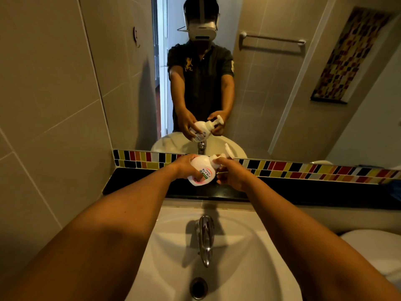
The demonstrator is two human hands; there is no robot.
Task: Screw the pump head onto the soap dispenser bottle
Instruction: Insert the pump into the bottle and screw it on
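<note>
Two hands engaged: your left hand (184, 168) grips the bottle (200, 170), tilted above the dark tabletop (134, 181); right-hand fingers (221, 162) pinch the seated pump head (225, 154). Tightness unconfirmed; likely turning remains.

white basin (249, 268) at bottom centre, chrome tap (205, 237) on its back edge, spout pointing at the dark drain (198, 288). black counter ledge (134, 181) runs behind the basin. above that, a strip of multicolour mosaic tiles (303, 169) (red, yellow, black, white). large mirror (271, 94) over the strip, reflecting a towel bar (272, 39) and a tall mosaic panel (349, 57). grey wall tiles (43, 105) on the left. white rounded object (375, 248) at right edge, only partly in view.
</note>
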